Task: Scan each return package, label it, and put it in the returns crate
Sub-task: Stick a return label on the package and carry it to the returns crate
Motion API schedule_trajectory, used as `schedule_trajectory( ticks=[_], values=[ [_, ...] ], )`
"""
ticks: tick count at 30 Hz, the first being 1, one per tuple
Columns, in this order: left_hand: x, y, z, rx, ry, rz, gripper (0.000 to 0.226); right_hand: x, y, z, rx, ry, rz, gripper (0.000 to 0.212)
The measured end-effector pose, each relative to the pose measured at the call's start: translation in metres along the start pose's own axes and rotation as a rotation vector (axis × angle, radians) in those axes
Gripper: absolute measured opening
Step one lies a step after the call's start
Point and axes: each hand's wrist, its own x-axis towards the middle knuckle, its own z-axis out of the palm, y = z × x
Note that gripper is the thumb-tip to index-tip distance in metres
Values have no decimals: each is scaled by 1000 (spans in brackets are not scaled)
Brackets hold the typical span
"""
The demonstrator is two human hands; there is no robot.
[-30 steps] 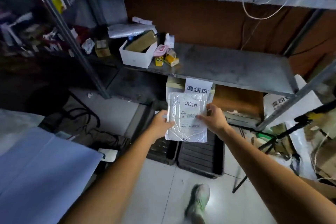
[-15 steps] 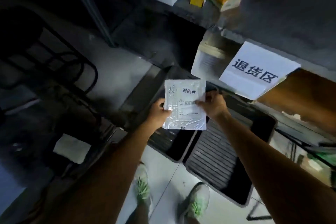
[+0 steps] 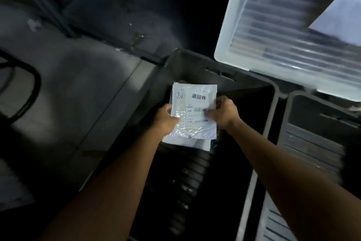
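The hands work over a dark grey plastic crate (image 3: 195,68) that stands on the floor. Just beside it on the right stands a second grey plastic crate (image 3: 304,107) with a ribbed bottom. Above the two crates, at the far right, there is a translucent white plastic bin (image 3: 283,31), and a white paper sheet (image 3: 343,12) covers its upper right corner. At the left, well apart from the crates, a black cable loop (image 3: 37,86) lies on the grey floor. Nothing stands between the hands and the inside of the crate.

The flat clear plastic return package with a white printed label (image 3: 195,113) is held over the far part of the dark crate, almost flat. Its long axis runs away from the person, and the end with the big characters points to the far wall. The left hand (image 3: 166,121) grips the left edge with the thumb on top. The right hand (image 3: 224,112) pinches the right edge, with its fingers (image 3: 210,113) curled onto the barcode.

The left fingers are under the package, so I cannot tell how they lie. A second white flat package (image 3: 203,144) shows only as a strip under the near edge. I cannot tell if the two touch. The near part of the crate inside is very dark, and the ribbed glossy shapes there are hard to make out. The small print is blurred
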Motion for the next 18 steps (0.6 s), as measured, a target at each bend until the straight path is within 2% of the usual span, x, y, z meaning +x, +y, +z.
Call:
schedule_trajectory(
  ticks=[5, 9, 12, 18],
  values=[
    [70, -29, 13, 30, 32, 10, 55, 60, 20, 41, -11, 1, -9, 38],
    [88, -39, 15, -4, 55, -3, 58, 79, 22, 49, -36, -16, -13, 46],
    [76, -27, 5, -17, 39, -21, 59, 70, 14, 37, -67, -15, 18, 54],
    [-11, 44, -53, 211, 84, -2, 43, -2, -46, -43, -255, -76, 24, 37]
  ],
)
